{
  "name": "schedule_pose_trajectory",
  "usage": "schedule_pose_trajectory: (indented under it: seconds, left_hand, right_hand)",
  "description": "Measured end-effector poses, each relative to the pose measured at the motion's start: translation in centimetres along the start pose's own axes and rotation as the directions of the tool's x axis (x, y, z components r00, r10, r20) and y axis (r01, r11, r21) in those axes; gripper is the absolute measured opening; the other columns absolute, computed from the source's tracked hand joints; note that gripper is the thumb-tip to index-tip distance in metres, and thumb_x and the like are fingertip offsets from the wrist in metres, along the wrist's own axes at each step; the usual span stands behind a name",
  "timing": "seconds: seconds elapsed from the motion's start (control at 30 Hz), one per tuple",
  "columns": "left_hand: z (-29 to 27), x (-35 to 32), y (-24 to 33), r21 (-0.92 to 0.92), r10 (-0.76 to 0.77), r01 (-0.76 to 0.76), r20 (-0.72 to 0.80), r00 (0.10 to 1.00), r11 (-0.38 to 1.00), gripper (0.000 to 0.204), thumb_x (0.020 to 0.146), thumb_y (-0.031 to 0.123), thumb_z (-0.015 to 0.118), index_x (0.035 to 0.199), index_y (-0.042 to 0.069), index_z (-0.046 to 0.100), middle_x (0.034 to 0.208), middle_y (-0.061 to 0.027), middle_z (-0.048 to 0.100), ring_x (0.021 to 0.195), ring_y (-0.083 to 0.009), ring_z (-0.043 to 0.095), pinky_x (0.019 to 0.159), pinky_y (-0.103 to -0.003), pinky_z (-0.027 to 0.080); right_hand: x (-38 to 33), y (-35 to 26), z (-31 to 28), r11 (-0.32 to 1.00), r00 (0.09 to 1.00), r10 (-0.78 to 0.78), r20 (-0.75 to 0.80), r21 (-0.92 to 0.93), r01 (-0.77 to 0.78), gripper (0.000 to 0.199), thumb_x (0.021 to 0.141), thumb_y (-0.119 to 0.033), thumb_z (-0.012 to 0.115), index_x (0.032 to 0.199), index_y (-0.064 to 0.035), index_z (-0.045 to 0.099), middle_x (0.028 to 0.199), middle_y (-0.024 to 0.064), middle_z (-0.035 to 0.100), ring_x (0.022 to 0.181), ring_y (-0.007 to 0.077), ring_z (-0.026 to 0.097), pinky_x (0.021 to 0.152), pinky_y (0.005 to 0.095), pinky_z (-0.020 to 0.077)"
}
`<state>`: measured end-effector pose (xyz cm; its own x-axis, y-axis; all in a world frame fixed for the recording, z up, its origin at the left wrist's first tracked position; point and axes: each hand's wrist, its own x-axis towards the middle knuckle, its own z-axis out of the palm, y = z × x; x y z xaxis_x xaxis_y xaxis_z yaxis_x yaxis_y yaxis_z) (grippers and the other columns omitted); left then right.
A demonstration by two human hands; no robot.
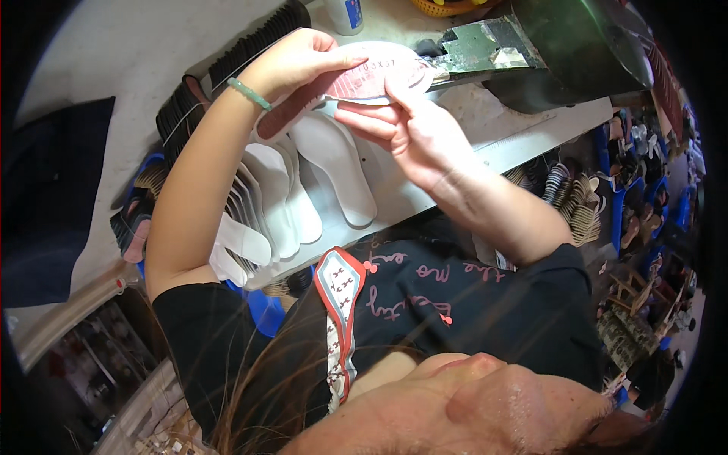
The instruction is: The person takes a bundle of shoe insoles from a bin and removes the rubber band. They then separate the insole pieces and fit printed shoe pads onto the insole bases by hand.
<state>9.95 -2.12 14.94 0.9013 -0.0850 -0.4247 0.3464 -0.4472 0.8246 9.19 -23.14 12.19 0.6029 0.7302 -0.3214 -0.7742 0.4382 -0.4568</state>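
Note:
Both of my hands hold one pink and white shoe insole (371,74) above the workbench, next to the metal plate of a machine (485,47). My left hand (292,64), with a green bead bracelet at the wrist, grips the insole's upper left edge. My right hand (409,129) pinches its lower edge from below. A fanned row of white insoles (318,174) lies on the bench just under my hands.
A stack of dark insoles (227,64) runs along the bench's far left. A white bottle (345,14) stands at the top. The dark machine body (584,45) fills the upper right. Crates of shoe parts (591,197) sit on the floor at right.

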Motion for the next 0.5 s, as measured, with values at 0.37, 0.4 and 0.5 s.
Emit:
schedule_pose_trajectory:
  seconds: [0.37, 0.4, 0.5]
  left_hand:
    - [6.5, -4.2, 1.1, -0.381, -0.024, -0.023, -0.119, 0.993, 0.924, 0.027, 0.085, 0.029, 0.067, 0.088, 0.002, 0.065, 0.077, -0.001, 0.063, 0.064, -0.0067, 0.057, 0.056, -0.022, 0.047]
    - [7.4, -4.5, 1.8, -0.406, -0.064, -0.007, -0.161, 0.985, 0.914, 0.029, 0.084, 0.03, 0.068, 0.089, 0.002, 0.064, 0.077, -0.0017, 0.063, 0.062, -0.0089, 0.058, 0.055, -0.024, 0.049]
    - [9.2, -5.0, 2.0, -0.534, -0.098, -0.039, -0.225, 0.969, 0.845, 0.027, 0.086, 0.029, 0.066, 0.086, 0.002, 0.062, 0.074, -0.0034, 0.061, 0.063, -0.0106, 0.059, 0.058, -0.026, 0.051]
  right_hand:
    - [0.0, -6.8, -3.1, 0.723, 0.967, 0.245, -0.074, -0.65, -0.233, 0.042, 0.093, -0.034, 0.054, 0.103, 0.0066, 0.06, 0.091, 0.0167, 0.068, 0.08, 0.0238, 0.069, 0.071, 0.0265, 0.056]
    - [0.0, -7.4, -3.2, 0.685, 0.963, 0.257, -0.081, -0.687, -0.241, 0.042, 0.093, -0.035, 0.055, 0.104, 0.0056, 0.06, 0.091, 0.0159, 0.068, 0.08, 0.0231, 0.069, 0.071, 0.0274, 0.056]
    - [-0.6, -7.3, -3.9, 0.681, 0.972, 0.221, -0.08, -0.701, -0.212, 0.042, 0.092, -0.037, 0.056, 0.105, 0.003, 0.06, 0.094, 0.0132, 0.067, 0.081, 0.0203, 0.067, 0.073, 0.0299, 0.0559]
